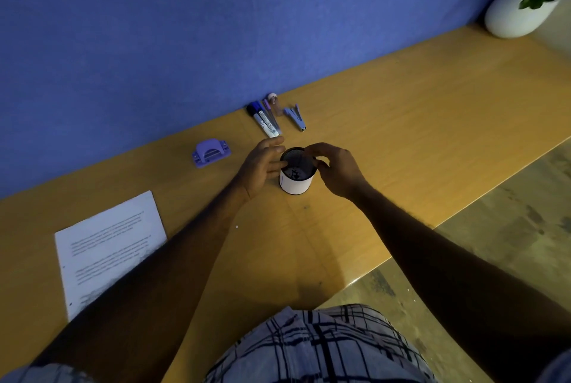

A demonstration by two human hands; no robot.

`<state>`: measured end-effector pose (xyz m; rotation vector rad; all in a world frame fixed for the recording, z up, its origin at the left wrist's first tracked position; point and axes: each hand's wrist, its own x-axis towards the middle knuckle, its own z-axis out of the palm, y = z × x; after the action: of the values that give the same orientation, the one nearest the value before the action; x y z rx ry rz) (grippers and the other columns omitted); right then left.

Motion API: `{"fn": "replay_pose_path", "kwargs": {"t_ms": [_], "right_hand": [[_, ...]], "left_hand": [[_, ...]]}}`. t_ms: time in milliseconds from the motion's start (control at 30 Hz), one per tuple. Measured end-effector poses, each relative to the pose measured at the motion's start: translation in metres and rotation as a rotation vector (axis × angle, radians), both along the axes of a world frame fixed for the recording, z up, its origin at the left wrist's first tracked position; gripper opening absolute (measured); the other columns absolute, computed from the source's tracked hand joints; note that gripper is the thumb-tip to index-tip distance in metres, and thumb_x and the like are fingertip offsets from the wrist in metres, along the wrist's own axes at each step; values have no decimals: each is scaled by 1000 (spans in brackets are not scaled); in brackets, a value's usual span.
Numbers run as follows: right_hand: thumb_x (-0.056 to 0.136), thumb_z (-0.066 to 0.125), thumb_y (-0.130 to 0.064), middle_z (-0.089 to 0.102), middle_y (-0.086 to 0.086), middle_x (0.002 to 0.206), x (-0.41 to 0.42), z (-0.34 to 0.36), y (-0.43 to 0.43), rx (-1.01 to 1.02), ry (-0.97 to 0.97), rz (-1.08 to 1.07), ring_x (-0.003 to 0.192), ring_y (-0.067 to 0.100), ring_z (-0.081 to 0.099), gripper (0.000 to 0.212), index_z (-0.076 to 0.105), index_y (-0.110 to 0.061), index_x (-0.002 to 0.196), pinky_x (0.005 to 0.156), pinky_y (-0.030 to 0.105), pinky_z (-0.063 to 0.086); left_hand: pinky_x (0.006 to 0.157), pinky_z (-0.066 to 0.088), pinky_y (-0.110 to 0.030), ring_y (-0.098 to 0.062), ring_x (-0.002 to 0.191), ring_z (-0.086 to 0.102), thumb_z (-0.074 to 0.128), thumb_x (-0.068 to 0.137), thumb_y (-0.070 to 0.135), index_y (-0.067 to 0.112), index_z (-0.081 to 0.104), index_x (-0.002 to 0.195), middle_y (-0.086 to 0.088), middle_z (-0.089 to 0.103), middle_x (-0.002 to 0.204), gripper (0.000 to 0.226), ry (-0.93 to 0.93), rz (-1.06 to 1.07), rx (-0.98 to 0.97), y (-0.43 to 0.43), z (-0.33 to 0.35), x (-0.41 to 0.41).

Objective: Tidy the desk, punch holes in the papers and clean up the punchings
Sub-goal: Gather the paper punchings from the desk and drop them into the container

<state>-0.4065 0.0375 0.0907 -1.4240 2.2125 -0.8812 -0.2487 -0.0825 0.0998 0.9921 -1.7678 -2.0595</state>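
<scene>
Both hands (301, 166) loosely open around upright white, seemingly mesh-topped pen cup (295, 180).

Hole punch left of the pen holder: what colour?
Light purple, lavender; the hole punch shows clearest in the head view.

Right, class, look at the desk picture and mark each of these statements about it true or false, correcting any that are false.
1. Both hands are at the pen holder. True: the left hand and right hand flank its rim.
2. The markers stand inside the pen holder. False: they lie on the desk near the blue wall.
3. The hole punch sits left of the pen holder. True.
4. The printed papers lie under the hole punch. False: they lie apart, nearer the desk's front edge.
5. The staple remover lies beside the markers. True.
6. The potted plant stands on the papers. False: it stands at the desk's far right corner.
</scene>
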Motion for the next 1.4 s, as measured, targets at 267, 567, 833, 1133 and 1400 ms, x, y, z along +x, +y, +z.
{"fn": "replay_pose_path", "kwargs": {"t_ms": [267,567,833,1133,1400], "right_hand": [[91,61,-10,66,-1,95,27,-11,20,-157,45,28,76,12,59,16,69,-11,105,64,23,47],[92,64,-23,67,4,122,95,-69,34,115,2,261,112,19,60,27,67,-13,117,94,29,46],[93,60,-33,33,1,158,125,-95,27,368,94,430,148,17,22,56,44,-17,144,118,41,27],[97,42,-52,0,5,165,144,-108,6,419,308,570,152,23,-3,75,10,-17,155,120,47,10],[96,19,-56,-5,7,165,154,-126,8,366,443,615,152,27,-4,72,11,-16,156,121,51,9]], "left_hand": [[84,43,-23,-16,111,58,41,100,23,17,55,129,-4,60,127,34,-137,155,-235,-13,-39,83],[105,37,-32,-24,130,48,46,101,26,12,53,135,-9,52,142,37,-583,68,-469,10,-98,189],[113,18,-59,-34,147,13,42,89,65,23,17,154,-10,8,162,81,-1025,-217,-906,55,-128,196],[112,16,-65,-46,145,11,31,87,73,26,10,155,-25,5,160,85,-1062,-163,-979,67,-136,180],[115,9,-65,-44,148,1,27,89,70,27,6,155,-21,-2,162,82,-1051,-131,-948,69,-140,178]]}}
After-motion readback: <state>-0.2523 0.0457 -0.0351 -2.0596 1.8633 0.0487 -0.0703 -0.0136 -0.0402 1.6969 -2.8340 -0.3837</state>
